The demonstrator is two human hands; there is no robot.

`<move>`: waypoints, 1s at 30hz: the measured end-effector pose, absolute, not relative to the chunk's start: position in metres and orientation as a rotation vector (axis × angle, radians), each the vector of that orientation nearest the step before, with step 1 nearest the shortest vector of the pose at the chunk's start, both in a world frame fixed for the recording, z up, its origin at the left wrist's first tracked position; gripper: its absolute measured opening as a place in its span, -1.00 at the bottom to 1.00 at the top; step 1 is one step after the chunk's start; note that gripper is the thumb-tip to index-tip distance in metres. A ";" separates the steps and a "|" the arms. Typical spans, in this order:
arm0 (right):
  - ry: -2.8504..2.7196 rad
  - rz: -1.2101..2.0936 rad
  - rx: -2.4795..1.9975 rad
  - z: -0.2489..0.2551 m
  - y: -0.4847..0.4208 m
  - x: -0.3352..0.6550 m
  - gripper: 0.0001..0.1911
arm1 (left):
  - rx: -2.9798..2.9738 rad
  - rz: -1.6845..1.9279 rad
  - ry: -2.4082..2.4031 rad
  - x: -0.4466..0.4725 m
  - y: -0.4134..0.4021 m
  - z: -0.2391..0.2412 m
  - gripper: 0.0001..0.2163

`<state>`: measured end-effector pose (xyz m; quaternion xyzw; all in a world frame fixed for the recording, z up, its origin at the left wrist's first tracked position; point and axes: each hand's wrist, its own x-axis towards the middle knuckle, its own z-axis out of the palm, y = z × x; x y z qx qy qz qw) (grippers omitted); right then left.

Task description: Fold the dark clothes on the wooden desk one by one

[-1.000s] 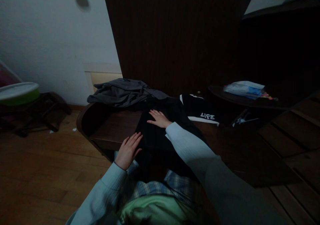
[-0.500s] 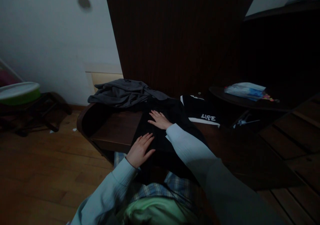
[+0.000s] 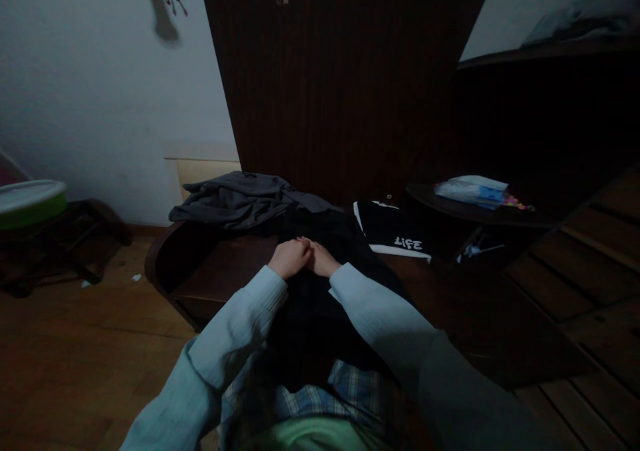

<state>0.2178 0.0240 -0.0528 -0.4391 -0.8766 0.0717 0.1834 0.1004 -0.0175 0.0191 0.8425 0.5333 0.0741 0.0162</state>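
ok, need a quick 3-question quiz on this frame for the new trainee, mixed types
1. True or false: the left hand and right hand lie far apart on the black garment.
2. Which word is printed in white on the folded black item to the right of the hands? A) LIFE B) LOVE C) nothing printed
3. What lies bunched at the far left end of the table, beyond the hands?

Key
1: False. The hands meet side by side on the garment.
2: A
3: The grey garment.
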 end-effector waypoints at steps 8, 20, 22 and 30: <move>-2.268 0.298 -1.214 -0.049 0.014 0.218 -0.65 | 2.217 0.897 1.857 0.102 0.030 -0.032 -0.76; -1.636 0.407 -2.017 -0.002 0.058 0.307 -0.64 | 2.606 0.412 1.590 0.102 0.026 -0.039 -0.63; -1.633 0.424 -2.099 0.003 0.064 0.321 -0.64 | 2.598 0.383 1.621 0.101 0.024 -0.039 -0.63; -1.783 0.479 -2.268 0.001 0.063 0.325 -0.68 | 2.554 0.434 1.716 0.094 0.013 -0.043 -0.61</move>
